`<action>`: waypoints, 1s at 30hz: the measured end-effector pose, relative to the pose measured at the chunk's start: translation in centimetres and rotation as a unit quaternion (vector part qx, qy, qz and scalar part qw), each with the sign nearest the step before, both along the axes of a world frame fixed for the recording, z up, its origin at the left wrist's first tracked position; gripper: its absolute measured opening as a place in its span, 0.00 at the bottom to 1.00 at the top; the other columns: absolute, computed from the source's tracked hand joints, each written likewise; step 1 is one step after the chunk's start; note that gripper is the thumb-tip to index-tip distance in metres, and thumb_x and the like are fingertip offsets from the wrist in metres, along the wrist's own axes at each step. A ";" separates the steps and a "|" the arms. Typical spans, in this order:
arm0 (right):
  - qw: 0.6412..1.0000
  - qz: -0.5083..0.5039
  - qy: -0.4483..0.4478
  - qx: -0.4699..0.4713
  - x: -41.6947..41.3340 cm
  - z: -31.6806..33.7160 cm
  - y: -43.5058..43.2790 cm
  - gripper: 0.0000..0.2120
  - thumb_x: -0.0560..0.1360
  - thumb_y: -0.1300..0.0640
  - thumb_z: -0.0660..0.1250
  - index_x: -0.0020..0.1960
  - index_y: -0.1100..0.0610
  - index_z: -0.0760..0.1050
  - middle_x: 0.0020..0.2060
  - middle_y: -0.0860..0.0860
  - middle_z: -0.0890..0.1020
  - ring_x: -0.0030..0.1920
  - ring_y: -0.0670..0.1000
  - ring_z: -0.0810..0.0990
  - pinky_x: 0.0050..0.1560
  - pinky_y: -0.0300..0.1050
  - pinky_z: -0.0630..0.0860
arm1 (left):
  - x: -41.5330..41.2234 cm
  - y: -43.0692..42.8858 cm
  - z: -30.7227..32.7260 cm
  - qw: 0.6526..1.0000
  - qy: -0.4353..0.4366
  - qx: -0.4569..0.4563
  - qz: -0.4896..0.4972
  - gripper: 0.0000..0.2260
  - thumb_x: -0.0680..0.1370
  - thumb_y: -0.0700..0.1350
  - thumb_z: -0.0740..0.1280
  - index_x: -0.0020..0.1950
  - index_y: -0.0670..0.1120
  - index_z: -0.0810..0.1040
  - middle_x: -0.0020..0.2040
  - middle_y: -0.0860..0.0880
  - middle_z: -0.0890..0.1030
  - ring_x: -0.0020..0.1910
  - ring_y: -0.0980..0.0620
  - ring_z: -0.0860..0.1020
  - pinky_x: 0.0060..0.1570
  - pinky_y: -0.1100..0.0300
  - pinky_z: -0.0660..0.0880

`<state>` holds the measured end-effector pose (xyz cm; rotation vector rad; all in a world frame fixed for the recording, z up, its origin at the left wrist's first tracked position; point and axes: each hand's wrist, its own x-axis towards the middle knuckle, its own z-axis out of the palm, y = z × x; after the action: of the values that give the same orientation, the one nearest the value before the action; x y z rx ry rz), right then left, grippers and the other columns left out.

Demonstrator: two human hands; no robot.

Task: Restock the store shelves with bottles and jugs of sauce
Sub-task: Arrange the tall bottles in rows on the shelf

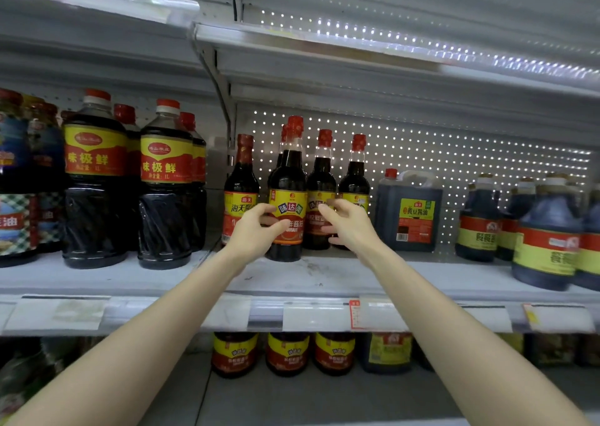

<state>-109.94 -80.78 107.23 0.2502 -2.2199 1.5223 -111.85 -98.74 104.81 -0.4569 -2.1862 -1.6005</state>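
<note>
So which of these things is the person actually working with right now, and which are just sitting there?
In use: the front sauce bottle, gripped by the left hand; the right hand close beside it, hold unclear; the shelf.
Just sitting: big bottles, square jug, blue jugs, jars below, price tags.

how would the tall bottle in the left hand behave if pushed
Probably tippy: the bottle is tall and narrow on a small base on the shelf. Likely heavy for its size, as dark liquid fills it to the neck. Its glossy body may be slippery, so the grip of the left hand round the label looks sensible.
</note>
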 end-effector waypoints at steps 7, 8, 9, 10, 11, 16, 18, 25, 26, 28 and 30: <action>1.000 0.011 0.010 -0.003 4.3 -1.3 2.8 0.21 0.79 0.49 0.64 0.70 0.55 0.70 0.57 0.53 0.80 0.50 0.49 0.82 0.49 0.43 0.80 | 6.3 2.3 -0.3 0.999 0.048 0.002 -0.023 0.18 0.77 0.48 0.69 0.66 0.48 0.72 0.53 0.51 0.79 0.53 0.54 0.78 0.54 0.53 0.78; 1.000 0.015 0.010 -0.006 5.1 -1.5 3.6 0.22 0.79 0.48 0.64 0.70 0.55 0.70 0.57 0.52 0.80 0.50 0.48 0.82 0.49 0.42 0.80 | 7.4 2.8 -0.6 0.998 0.051 0.005 -0.024 0.18 0.77 0.48 0.69 0.66 0.48 0.73 0.53 0.51 0.80 0.53 0.54 0.78 0.52 0.54 0.79; 1.000 0.020 0.011 -0.009 6.0 -1.8 4.4 0.22 0.79 0.48 0.64 0.70 0.54 0.70 0.56 0.52 0.80 0.50 0.48 0.82 0.48 0.42 0.80 | 8.5 3.5 -0.8 0.998 0.053 0.011 -0.024 0.18 0.77 0.47 0.68 0.66 0.48 0.73 0.53 0.51 0.80 0.52 0.54 0.79 0.51 0.55 0.79; 1.000 0.023 0.012 -0.010 6.8 -2.0 5.1 0.21 0.79 0.48 0.64 0.70 0.54 0.70 0.56 0.51 0.80 0.50 0.48 0.83 0.48 0.42 0.80 | 9.4 4.0 -1.0 0.998 0.053 0.018 -0.024 0.18 0.77 0.47 0.68 0.66 0.47 0.73 0.52 0.51 0.80 0.52 0.55 0.79 0.50 0.55 0.80; 1.000 0.026 0.013 -0.011 7.7 -2.2 6.1 0.21 0.79 0.47 0.64 0.69 0.54 0.71 0.56 0.51 0.81 0.49 0.48 0.83 0.49 0.43 0.81 | 10.5 4.8 -1.3 0.998 0.054 0.023 -0.021 0.18 0.78 0.47 0.68 0.66 0.47 0.73 0.52 0.52 0.79 0.52 0.55 0.79 0.50 0.55 0.80; 0.998 0.060 0.004 -0.030 13.1 -5.1 11.4 0.17 0.79 0.49 0.65 0.65 0.54 0.74 0.53 0.50 0.82 0.49 0.48 0.83 0.50 0.45 0.81 | 15.9 9.3 -5.1 0.999 0.037 0.039 -0.002 0.17 0.77 0.50 0.69 0.64 0.49 0.73 0.52 0.51 0.80 0.53 0.53 0.79 0.54 0.51 0.78; 0.996 0.076 -0.020 -0.035 14.9 -7.4 13.5 0.16 0.79 0.49 0.65 0.64 0.54 0.74 0.53 0.51 0.82 0.50 0.50 0.83 0.52 0.46 0.81 | 18.0 11.4 -7.7 0.999 0.015 0.040 0.003 0.17 0.77 0.49 0.69 0.64 0.49 0.74 0.52 0.50 0.81 0.53 0.53 0.79 0.56 0.51 0.78; 0.989 0.103 -0.106 -0.030 19.2 -17.5 19.3 0.12 0.79 0.51 0.64 0.61 0.53 0.76 0.48 0.50 0.83 0.45 0.48 0.83 0.48 0.45 0.79 | 23.0 18.2 -18.6 0.995 -0.075 0.058 0.021 0.14 0.76 0.45 0.70 0.60 0.47 0.75 0.47 0.52 0.81 0.45 0.57 0.79 0.47 0.59 0.77; 0.986 0.103 -0.126 -0.029 19.6 -19.2 20.0 0.13 0.79 0.50 0.65 0.61 0.53 0.75 0.49 0.50 0.83 0.46 0.49 0.84 0.49 0.46 0.79 | 23.5 18.8 -20.4 0.994 -0.095 0.057 0.024 0.14 0.76 0.45 0.70 0.60 0.48 0.74 0.47 0.52 0.81 0.46 0.57 0.79 0.47 0.60 0.76; 0.981 0.104 -0.160 -0.032 19.8 -23.0 21.1 0.14 0.78 0.50 0.65 0.61 0.54 0.75 0.48 0.51 0.83 0.46 0.50 0.84 0.49 0.46 0.79 | 24.1 19.6 -24.1 0.989 -0.138 0.057 0.024 0.14 0.76 0.45 0.70 0.61 0.48 0.74 0.47 0.52 0.80 0.46 0.57 0.79 0.47 0.61 0.76; 0.976 0.097 -0.195 -0.033 20.1 -27.1 21.8 0.12 0.78 0.51 0.66 0.59 0.55 0.76 0.47 0.51 0.83 0.45 0.51 0.83 0.48 0.47 0.79 | 24.7 20.1 -28.2 0.983 -0.172 0.060 0.030 0.13 0.76 0.43 0.70 0.59 0.47 0.75 0.45 0.52 0.80 0.43 0.59 0.78 0.45 0.62 0.75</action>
<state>-89.85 -58.94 80.11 0.1619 -2.4960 1.8819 -87.14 -78.60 76.61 -0.0802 -2.2991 -1.8807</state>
